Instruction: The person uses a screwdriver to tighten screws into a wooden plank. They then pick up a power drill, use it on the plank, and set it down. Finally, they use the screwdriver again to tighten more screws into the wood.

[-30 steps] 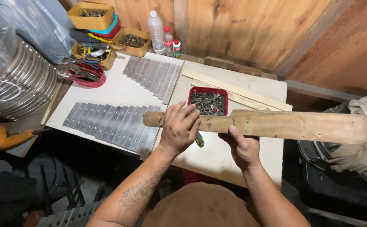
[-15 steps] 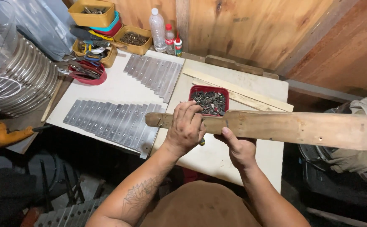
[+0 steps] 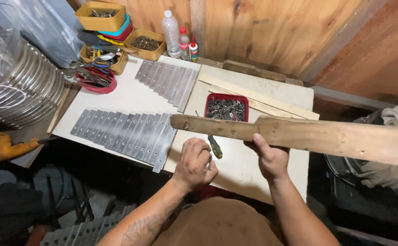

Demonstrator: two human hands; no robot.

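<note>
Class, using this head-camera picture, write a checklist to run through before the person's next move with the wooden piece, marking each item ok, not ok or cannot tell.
1. Right hand has a grip on the wooden piece: ok.
2. Left hand also supports it: not ok, it is off the wood.
3. Screwdriver within reach on the table: ok.
4. Red tray of screws upright: ok.
5. Metal bars laid out in a row: ok.
6. Left hand holds a screw: cannot tell.

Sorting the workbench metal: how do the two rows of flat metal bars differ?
The near row of bars is longer, with more bars, and reaches the table's front edge beside the left hand. The far row of bars is shorter and lies near the bottles. Both are grey, drilled strips laid side by side.
</note>
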